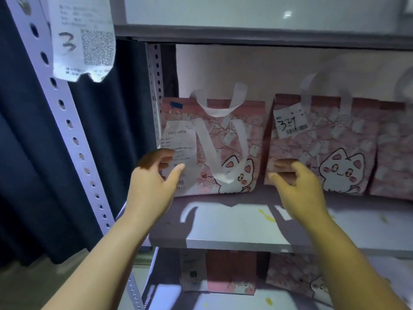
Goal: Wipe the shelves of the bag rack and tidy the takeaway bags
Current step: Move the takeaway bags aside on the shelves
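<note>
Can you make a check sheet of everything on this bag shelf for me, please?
Surface: shelf shows yellow smears.
Job's things: left bag, middle bag and right bag stand in a row; receipts on two.
Clutter: nothing seen.
Hands: left hand at left bag's left edge, right hand between left and middle bags; grips unclear.
Cables: nothing seen.
Surroundings: dark curtain, holed rack post, hanging slip marked 3, lower bags beneath.

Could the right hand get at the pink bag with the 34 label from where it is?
Probably yes. The right hand is right in front of the lower left corner of the 34-labelled bag, with nothing between them. Whether it already touches the bag is unclear.
</note>
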Action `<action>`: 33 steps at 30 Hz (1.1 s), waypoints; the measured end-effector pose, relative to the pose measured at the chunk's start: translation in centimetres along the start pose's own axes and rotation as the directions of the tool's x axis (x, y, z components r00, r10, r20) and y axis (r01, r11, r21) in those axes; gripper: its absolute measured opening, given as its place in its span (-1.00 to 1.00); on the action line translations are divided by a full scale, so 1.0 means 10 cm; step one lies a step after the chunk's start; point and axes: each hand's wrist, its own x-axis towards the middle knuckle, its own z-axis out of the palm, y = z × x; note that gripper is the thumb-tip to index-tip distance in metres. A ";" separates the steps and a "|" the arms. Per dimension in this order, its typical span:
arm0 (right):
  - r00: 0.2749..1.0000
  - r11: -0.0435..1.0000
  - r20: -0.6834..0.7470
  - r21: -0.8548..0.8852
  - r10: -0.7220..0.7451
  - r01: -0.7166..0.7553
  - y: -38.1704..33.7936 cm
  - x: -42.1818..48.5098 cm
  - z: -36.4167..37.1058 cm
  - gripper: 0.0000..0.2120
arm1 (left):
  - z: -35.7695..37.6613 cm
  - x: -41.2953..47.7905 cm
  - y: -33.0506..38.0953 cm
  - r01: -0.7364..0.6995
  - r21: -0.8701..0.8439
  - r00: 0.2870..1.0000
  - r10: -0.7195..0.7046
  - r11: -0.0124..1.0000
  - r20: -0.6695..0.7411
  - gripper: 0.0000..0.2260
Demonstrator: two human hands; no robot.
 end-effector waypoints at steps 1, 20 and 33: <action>1.000 1.000 -0.017 0.000 0.002 -0.002 0.01 -0.05 -0.05 -0.83 | 0.02 -0.02 0.09 -0.039 -0.018 0.999 0.040 0.999 0.023 -0.79; 0.996 0.973 -0.064 -0.221 0.057 -0.070 1.01 0.41 -1.42 -0.64 | 1.57 -0.13 1.11 -0.186 -0.015 0.955 0.184 0.982 0.231 -0.64; 0.997 0.934 -0.058 -0.357 -0.057 0.033 1.33 1.01 -1.57 -0.52 | 2.15 0.11 1.34 0.028 -0.014 0.979 -0.025 0.999 0.203 -0.54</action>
